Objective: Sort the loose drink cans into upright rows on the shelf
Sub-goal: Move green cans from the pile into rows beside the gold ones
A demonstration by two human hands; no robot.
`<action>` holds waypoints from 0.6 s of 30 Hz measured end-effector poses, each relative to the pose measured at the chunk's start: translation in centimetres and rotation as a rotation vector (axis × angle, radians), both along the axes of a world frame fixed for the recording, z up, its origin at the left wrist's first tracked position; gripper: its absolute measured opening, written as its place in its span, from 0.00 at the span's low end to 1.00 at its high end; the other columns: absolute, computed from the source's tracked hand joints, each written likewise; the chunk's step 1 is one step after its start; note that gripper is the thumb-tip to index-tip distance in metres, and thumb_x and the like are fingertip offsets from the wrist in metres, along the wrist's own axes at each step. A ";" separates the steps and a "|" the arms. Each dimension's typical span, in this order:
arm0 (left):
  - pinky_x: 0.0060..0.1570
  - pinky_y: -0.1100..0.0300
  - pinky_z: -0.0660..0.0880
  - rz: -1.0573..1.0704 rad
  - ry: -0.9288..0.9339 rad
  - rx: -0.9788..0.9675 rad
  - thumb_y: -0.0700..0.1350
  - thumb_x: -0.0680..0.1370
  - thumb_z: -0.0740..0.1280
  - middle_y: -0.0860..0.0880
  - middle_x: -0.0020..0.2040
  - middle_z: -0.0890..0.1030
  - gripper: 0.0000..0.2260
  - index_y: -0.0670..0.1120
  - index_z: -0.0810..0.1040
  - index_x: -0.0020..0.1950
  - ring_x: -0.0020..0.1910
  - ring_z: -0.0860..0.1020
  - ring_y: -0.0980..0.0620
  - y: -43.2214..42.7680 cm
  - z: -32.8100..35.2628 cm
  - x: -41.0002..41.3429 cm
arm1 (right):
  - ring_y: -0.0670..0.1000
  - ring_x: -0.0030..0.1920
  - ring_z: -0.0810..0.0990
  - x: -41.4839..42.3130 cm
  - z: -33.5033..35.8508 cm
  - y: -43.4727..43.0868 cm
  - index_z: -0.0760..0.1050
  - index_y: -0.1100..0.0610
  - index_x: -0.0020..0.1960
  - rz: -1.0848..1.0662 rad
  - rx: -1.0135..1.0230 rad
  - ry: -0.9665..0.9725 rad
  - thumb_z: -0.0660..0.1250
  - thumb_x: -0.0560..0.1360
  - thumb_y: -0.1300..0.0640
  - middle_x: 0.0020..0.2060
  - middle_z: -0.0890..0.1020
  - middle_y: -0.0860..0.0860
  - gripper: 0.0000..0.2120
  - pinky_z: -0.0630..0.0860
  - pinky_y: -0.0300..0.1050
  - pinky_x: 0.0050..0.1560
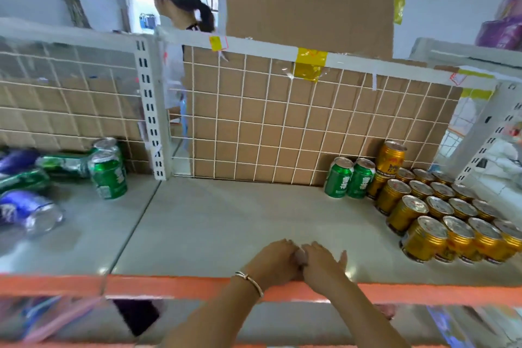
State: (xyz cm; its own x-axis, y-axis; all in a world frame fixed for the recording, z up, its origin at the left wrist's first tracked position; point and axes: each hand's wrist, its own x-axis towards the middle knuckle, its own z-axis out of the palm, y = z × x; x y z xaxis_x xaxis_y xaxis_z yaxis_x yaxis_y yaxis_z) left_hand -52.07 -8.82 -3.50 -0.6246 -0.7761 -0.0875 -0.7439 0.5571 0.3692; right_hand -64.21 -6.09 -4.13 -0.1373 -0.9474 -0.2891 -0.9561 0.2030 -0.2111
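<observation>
1. Grip state. My left hand (275, 260) and right hand (322, 263) hold no can. Both lie palm down with fingers loosely extended, and they touch each other at the fingertips. A small blurred patch sits where they meet; I cannot tell what it is.

2. Hand pose. Both forearms cross the orange front rail (169, 287) from below and converge, so the hands rest on the front strip of the shelf (226, 220), near its middle. A bracelet (248, 280) sits on my left wrist. I judge this to be a neutral position between picks, equally placed for a reach to either side.

3. Sorted stock. On my right, the gold cans (440, 206) stand upright in tight rows, touching one another, from the back panel to the front edge. One gold can (391, 157) stands on top of the rear row. Two green cans (350, 178) stand upright just beside the gold block, against the grid back panel (282, 121). This placement likely starts a green row, grouped by kind.

4. Loose stock. In the left bay, past the slotted post (152, 121), green cans (63, 164) and blue cans (25, 209) lie on their sides. One green can (108, 175) stands upright in front of them.

5. Judgement. The bare shelf between the green pair and the post is the receiving area. The green row looks barely begun.
</observation>
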 end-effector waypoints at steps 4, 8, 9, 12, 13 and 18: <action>0.56 0.52 0.73 0.180 0.010 0.046 0.49 0.77 0.58 0.41 0.57 0.79 0.16 0.43 0.79 0.56 0.58 0.77 0.40 3.3 0.6 5.9 | 0.43 0.73 0.62 4.6 0.7 2.1 0.62 0.46 0.72 0.096 -0.076 -0.001 0.53 0.79 0.54 0.72 0.66 0.43 0.21 0.37 0.64 0.72; 0.61 0.52 0.71 0.309 -0.015 0.067 0.49 0.77 0.57 0.41 0.62 0.77 0.18 0.42 0.76 0.61 0.62 0.74 0.41 6.1 1.4 13.2 | 0.44 0.71 0.65 11.6 1.2 3.7 0.62 0.46 0.72 0.240 -0.094 -0.030 0.51 0.81 0.50 0.70 0.69 0.43 0.20 0.38 0.62 0.73; 0.60 0.52 0.71 0.321 -0.027 0.069 0.47 0.77 0.57 0.41 0.61 0.78 0.17 0.42 0.77 0.60 0.61 0.74 0.41 6.7 1.6 15.0 | 0.44 0.71 0.66 13.5 1.2 3.9 0.62 0.46 0.72 0.285 -0.084 -0.037 0.52 0.81 0.50 0.69 0.71 0.43 0.20 0.38 0.62 0.73; 0.54 0.52 0.71 0.387 -0.033 0.100 0.42 0.77 0.59 0.39 0.57 0.79 0.12 0.40 0.78 0.55 0.57 0.76 0.40 7.8 2.0 20.5 | 0.46 0.69 0.70 19.1 1.5 3.8 0.64 0.45 0.70 0.387 -0.065 -0.055 0.53 0.80 0.51 0.65 0.75 0.44 0.19 0.38 0.61 0.73; 0.54 0.52 0.71 0.415 -0.025 0.106 0.42 0.77 0.60 0.39 0.57 0.79 0.12 0.39 0.78 0.56 0.58 0.76 0.40 7.9 2.2 22.3 | 0.46 0.68 0.70 20.9 1.8 3.6 0.64 0.45 0.70 0.411 -0.065 -0.048 0.52 0.80 0.51 0.65 0.76 0.44 0.19 0.38 0.61 0.73; 0.68 0.58 0.61 0.586 0.122 0.098 0.46 0.78 0.62 0.45 0.70 0.71 0.19 0.44 0.70 0.69 0.70 0.67 0.47 5.5 2.3 30.7 | 0.48 0.71 0.65 28.5 3.4 0.3 0.60 0.47 0.72 0.466 -0.080 -0.108 0.55 0.80 0.51 0.70 0.70 0.46 0.21 0.41 0.60 0.73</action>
State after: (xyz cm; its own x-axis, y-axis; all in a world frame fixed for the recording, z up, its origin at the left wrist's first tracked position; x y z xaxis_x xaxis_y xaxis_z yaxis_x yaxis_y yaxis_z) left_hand -21.38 -3.28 -1.19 -0.1061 -0.9857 -0.1308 -0.8657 0.0268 0.4999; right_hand -35.72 -5.78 -0.69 0.3337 -0.9207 -0.2023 -0.9133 -0.2625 -0.3114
